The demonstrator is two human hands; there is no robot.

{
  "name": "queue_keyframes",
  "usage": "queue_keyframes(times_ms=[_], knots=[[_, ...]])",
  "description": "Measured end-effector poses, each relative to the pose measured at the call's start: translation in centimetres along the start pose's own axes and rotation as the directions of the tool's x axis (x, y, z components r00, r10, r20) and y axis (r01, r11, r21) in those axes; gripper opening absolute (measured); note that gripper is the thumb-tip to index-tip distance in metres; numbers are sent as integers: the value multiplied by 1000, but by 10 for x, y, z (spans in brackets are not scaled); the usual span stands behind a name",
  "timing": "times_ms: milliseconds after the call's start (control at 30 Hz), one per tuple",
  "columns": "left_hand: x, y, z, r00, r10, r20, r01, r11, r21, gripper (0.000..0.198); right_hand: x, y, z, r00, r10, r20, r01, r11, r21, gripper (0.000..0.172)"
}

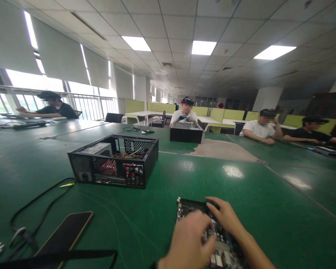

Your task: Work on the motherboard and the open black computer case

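Observation:
A motherboard (pixel 222 248) lies on the green table at the lower right, with pale slots and connectors showing. Over its near left part is my left hand (pixel 190 239), slightly blurred, with the fingers curled down toward the board. Its fingertips are hidden, so what they grip, if anything, does not show. My right hand (pixel 225 216) rests at the board's far right edge, fingers stretched out and the tips touching the edge. Both hands cover much of the board's middle.
An open black computer case (pixel 136 173) with a power supply (pixel 98 149) stands left of centre. A phone (pixel 65 233) and black cable (pixel 30 194) lie at the lower left. Across the green table (pixel 201 183), a person (pixel 182 116) works at another case (pixel 186 135); other people sit around.

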State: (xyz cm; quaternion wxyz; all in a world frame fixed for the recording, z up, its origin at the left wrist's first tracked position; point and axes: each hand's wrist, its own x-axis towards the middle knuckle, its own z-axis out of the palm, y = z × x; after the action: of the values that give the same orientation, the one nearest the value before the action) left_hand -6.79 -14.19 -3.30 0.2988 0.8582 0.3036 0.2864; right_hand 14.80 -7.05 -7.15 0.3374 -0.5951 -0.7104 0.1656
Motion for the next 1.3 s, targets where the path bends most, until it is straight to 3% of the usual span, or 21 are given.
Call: queue_keyframes(times_ms=[67, 133, 200, 300, 433, 700, 1300], knots=[[14, -29, -32, 975, -153, -158, 176, 974, 143, 29, -1, 3, 4, 999, -8, 43, 7, 1000, 16, 41], [18, -55, -52, 957, -203, -207, 245, 948, 204, 36, -2, 3, 7, 999, -4, 39, 3, 1000, 25, 40], [16, -74, -59, 963, -212, -167, 244, 948, 203, 39, -2, 3, 8, 1000, -2, 25, 1, 999, 42, 40], [12, -86, -53, 977, -202, -69, 211, 961, 179, 39, -3, 3, 9, 1000, -6, 11, 5, 997, 75, 42], [14, -88, -45, 980, -198, -4, 195, 960, 200, 42, -2, 3, 9, 1000, -7, 9, 6, 997, 77, 43], [16, -88, -43, 986, -155, -64, 163, 976, 147, 39, -1, 4, 9, 999, 20, 24, -21, 1000, 22, 39], [16, -83, -47, 969, -228, -92, 233, 971, 48, 38, 0, 2, 8, 999, 36, 25, -37, 999, 32, 35]])
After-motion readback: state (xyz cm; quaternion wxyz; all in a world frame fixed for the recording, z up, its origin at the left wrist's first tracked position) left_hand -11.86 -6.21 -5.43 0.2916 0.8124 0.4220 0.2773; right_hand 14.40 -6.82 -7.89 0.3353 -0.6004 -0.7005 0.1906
